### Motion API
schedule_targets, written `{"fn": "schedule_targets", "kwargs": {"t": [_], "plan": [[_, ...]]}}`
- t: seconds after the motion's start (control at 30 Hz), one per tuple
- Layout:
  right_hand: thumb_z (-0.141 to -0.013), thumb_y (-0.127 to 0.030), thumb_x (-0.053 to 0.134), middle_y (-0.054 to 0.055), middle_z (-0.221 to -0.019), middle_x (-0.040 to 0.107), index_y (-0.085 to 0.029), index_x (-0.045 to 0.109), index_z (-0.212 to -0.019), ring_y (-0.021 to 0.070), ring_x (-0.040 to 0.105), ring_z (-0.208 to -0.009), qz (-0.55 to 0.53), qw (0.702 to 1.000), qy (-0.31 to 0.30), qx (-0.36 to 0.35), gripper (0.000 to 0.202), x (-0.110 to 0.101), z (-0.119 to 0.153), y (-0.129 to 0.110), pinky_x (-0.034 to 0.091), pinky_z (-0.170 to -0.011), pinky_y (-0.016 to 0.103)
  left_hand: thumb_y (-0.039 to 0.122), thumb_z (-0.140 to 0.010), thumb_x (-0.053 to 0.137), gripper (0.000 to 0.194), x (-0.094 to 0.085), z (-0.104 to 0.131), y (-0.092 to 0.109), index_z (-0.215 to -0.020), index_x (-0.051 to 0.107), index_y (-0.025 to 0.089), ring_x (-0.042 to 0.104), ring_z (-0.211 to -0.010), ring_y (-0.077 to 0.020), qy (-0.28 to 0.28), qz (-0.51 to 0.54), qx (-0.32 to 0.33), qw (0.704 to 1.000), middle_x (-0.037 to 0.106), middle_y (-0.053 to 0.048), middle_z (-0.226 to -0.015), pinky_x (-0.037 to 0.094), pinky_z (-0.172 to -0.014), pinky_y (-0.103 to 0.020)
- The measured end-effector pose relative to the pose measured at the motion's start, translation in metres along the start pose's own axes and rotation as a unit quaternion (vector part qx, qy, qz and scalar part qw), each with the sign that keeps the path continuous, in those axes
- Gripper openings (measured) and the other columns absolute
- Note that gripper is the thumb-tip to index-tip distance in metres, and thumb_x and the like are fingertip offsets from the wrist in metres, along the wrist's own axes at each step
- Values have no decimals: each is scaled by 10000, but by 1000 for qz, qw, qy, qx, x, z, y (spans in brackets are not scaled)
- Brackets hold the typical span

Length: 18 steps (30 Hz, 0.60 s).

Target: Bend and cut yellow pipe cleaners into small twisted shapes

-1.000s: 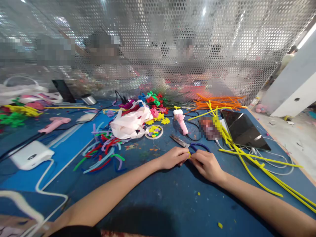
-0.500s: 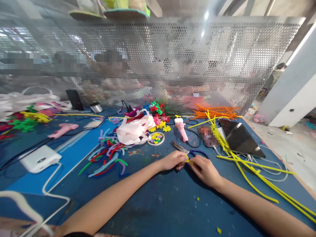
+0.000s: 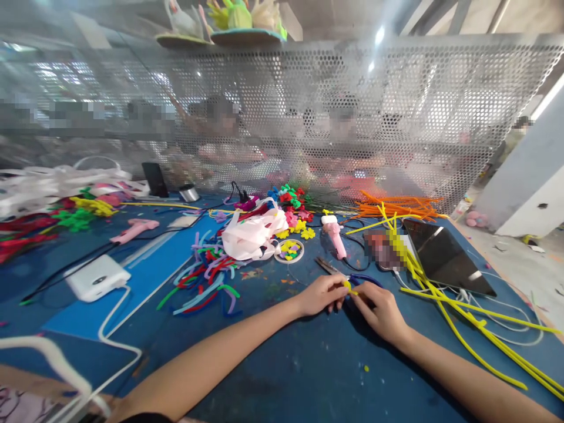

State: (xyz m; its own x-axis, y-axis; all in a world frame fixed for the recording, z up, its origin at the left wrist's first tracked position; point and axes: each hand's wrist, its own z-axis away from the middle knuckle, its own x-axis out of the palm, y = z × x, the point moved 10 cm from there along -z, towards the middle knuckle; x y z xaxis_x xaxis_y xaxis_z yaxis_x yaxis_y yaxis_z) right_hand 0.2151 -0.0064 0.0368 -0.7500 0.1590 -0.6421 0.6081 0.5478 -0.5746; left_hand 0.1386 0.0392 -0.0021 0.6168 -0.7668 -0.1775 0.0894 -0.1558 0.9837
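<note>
My left hand (image 3: 324, 294) pinches a small yellow fuzzy piece (image 3: 348, 286) above the blue table. The fingertips of my right hand (image 3: 379, 308) are closed on the same piece from the other side. Just beyond the hands lie scissors with dark blue handles (image 3: 365, 280), partly hidden by the fingers. Long yellow fuzzy stems (image 3: 445, 299) spread to the right of my right hand. A round dish (image 3: 289, 251) with small colourful pieces sits farther back.
Two pink glue guns (image 3: 337, 239) lie on the table (image 3: 282, 376), one at the left. White ribbon (image 3: 253, 232), multicoloured stems (image 3: 207, 282), a white box (image 3: 97, 278), a dark tablet (image 3: 447, 255) and orange stems (image 3: 396, 207) surround the work area. A perforated screen (image 3: 282, 117) stands behind.
The camera view has shifted, so the scene sits farther right in the picture. Both hands remain together at the yellow piece, with slightly altered finger positions.
</note>
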Motion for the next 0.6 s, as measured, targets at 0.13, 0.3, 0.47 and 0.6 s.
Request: {"fn": "schedule_targets", "kwargs": {"t": [0.13,0.3,0.47,0.6], "plan": [[-897,-246,462,9,-670,576,-176,582,-800,118,511,-590,-13,999,-21,33,170,6,-4,2,386,-571,221,457,-834,513,322,-9,1,1,-814,550,138,516,-509,-80,51,10,10,999,544,11,-643,388,-436,-169],[-927,-308,410,5,-684,599,-167,589,-806,110,536,-592,-60,990,-108,62,258,21,-22,-11,402,-576,210,441,-798,578,320,-39,1,1,-761,570,123,507,-472,-84,167,86,28,982,558,22,-575,413,-468,-199],[-963,-351,282,16,-710,624,-165,565,-850,104,591,-598,-226,945,-228,63,357,46,-38,-36,454,-565,196,402,-717,688,307,-88,5,-26,-752,523,146,588,-585,-82,329,313,32,890,626,10,-693,457,-508,-165],[-858,-224,512,-8,-765,632,-205,511,-1034,108,582,-631,-167,969,-179,24,177,42,-49,-37,446,-591,202,309,-693,735,282,-109,5,-44,-742,505,154,577,-545,-49,351,392,10,850,594,40,-621,476,-515,-125]]}}
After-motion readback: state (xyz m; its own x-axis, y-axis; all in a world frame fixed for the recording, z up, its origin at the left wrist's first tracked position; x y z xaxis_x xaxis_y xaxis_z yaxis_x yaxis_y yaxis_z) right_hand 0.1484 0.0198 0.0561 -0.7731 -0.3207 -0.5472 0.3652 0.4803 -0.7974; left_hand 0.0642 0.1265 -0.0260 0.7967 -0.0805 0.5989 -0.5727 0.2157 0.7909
